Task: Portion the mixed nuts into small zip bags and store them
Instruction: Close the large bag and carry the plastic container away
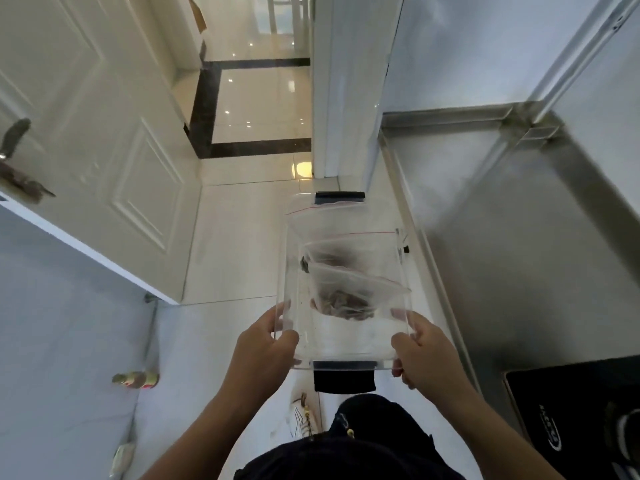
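Note:
A clear plastic container [294, 244] with black clips at its near and far ends is held in the air over the floor, just left of a steel counter. Inside it lie small zip bags [349, 296] with red seal lines, holding brown mixed nuts. My left hand [268, 344] grips the container's near left corner. My right hand [424, 351] grips the near right corner. Both thumbs press on the top edge.
A stainless steel counter [512, 216] runs along the right, with a black induction cooker [581, 410] at its near end. A white door [86, 133] stands open on the left. Small bottles [136, 379] lie at the lower left. A tiled corridor leads ahead.

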